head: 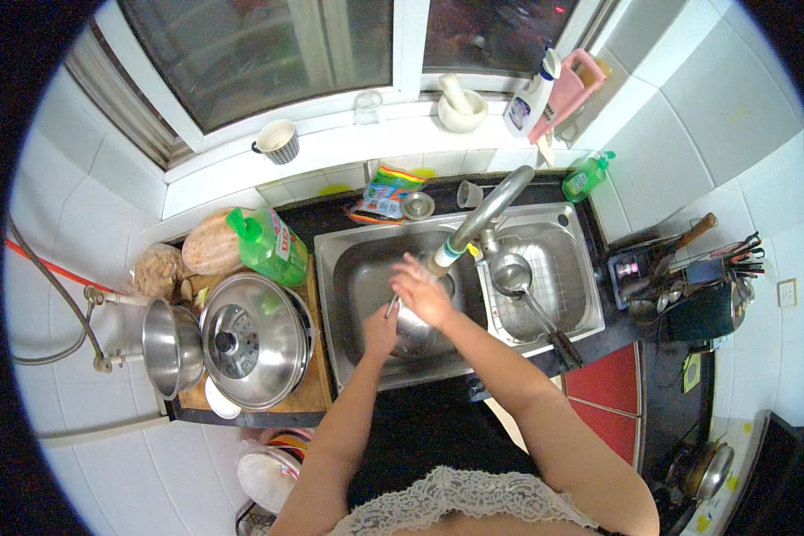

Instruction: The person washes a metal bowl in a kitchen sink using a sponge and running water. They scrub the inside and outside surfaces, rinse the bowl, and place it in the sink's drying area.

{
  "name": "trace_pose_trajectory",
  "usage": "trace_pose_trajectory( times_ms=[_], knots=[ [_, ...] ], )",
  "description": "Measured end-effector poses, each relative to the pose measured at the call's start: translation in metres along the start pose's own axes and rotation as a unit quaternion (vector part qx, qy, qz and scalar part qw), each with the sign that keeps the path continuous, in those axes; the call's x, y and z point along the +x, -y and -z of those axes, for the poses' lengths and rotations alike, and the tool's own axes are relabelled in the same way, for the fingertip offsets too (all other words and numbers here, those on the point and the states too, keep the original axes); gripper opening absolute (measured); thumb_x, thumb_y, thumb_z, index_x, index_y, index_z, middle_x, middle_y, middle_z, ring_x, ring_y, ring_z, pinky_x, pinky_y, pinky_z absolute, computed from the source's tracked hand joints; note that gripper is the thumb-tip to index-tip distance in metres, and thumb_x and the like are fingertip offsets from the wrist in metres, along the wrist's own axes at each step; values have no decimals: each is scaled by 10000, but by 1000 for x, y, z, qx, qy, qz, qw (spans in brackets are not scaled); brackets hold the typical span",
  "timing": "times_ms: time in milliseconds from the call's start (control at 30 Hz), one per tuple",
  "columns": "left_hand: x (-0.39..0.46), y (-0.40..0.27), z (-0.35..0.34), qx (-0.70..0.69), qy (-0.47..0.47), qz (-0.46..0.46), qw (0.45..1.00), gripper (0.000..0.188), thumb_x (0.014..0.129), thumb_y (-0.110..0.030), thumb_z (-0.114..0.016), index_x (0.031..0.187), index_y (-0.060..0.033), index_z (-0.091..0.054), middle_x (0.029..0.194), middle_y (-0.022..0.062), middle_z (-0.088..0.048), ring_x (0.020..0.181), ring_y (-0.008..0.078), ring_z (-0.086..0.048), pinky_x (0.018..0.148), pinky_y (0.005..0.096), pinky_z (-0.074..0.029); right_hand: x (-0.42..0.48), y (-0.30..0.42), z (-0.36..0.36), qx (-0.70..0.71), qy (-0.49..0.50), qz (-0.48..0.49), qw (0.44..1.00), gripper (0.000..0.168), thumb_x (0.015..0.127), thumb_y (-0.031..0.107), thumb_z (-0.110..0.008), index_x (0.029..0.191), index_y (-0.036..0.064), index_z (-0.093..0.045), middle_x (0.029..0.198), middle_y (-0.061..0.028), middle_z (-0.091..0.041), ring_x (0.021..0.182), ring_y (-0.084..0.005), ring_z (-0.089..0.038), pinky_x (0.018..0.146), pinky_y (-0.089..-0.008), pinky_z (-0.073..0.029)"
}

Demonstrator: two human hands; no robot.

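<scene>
Both hands are over the larger basin of a stainless steel double sink [348,268]. My left hand [380,331] is closed on a thin metal utensil [393,306], of which only a short part shows. My right hand [421,291], fingers apart and slightly blurred, is just below the outlet of the curved faucet [492,208]; whether it touches anything is unclear. Beneath the hands lies a shiny round metal vessel [412,329], partly covered by them. A metal ladle [511,273] with a dark handle rests across the smaller basin at the right.
At the left stand a lidded steel pot [268,355], a steel bowl [174,348] and a green bottle [278,248]. Behind the sink lie a printed packet [385,194] and a small metal lid [417,206]. A utensil holder [703,308] stands at the right.
</scene>
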State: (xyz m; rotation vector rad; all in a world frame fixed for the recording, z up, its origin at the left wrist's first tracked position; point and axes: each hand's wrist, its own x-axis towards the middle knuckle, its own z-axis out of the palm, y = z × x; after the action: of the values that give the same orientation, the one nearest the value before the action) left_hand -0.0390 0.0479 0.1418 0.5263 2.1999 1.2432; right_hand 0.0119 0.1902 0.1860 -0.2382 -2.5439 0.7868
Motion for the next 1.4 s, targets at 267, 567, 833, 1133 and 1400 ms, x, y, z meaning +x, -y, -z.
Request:
trace_pose_trajectory(
  times_ms=[267, 567, 833, 1133, 1400],
  knots=[
    [-22, -38, 12, -173, 59, 88, 979, 400, 904, -326, -477, 910, 58, -589, 679, 118, -576, 712, 184, -612, 689, 352, -473, -3, -81, 16, 27, 140, -268, 953, 438, 888, 251, -438, 1301, 106, -417, 1294, -140, -467, 1186, -298, -445, 983, -330, -348],
    [13, -49, -26, -171, -2, 28, 985, 408, 927, -382, -430, 987, -17, -604, 848, 139, -635, 803, 229, -590, 739, 340, -436, -24, 7, 5, -64, -1, -61, 996, 535, 821, 84, -449, 1344, 96, -338, 1221, -175, -508, 1131, -328, -478, 1024, -458, -303],
    [45, -51, -56, -76, -18, 41, 996, 309, 847, -251, -511, 1050, -30, -585, 947, 207, -625, 905, 343, -596, 789, 397, -440, -73, 8, 22, 96, -149, -179, 968, 387, 741, -113, -462, 1077, 56, -556, 1077, -159, -575, 1033, -325, -538, 909, -377, -417],
    [106, -1, -88, -75, -12, 29, 997, 418, 758, -163, -557, 1145, -8, -524, 1038, 226, -596, 962, 368, -572, 805, 406, -439, -77, 4, 34, 191, -150, -301, 922, 281, 790, -74, -431, 1012, 19, -576, 979, -107, -582, 921, -224, -557, 837, -275, -412],
    [73, -42, -72, -208, 25, 123, 970, 329, 851, -157, -492, 1141, -6, -524, 1043, 191, -596, 953, 311, -576, 818, 364, -422, -85, -30, 21, 262, -179, -334, 888, 264, 780, -30, -494, 1029, 15, -568, 989, -71, -565, 905, -158, -531, 812, -253, -412]
  ],
)
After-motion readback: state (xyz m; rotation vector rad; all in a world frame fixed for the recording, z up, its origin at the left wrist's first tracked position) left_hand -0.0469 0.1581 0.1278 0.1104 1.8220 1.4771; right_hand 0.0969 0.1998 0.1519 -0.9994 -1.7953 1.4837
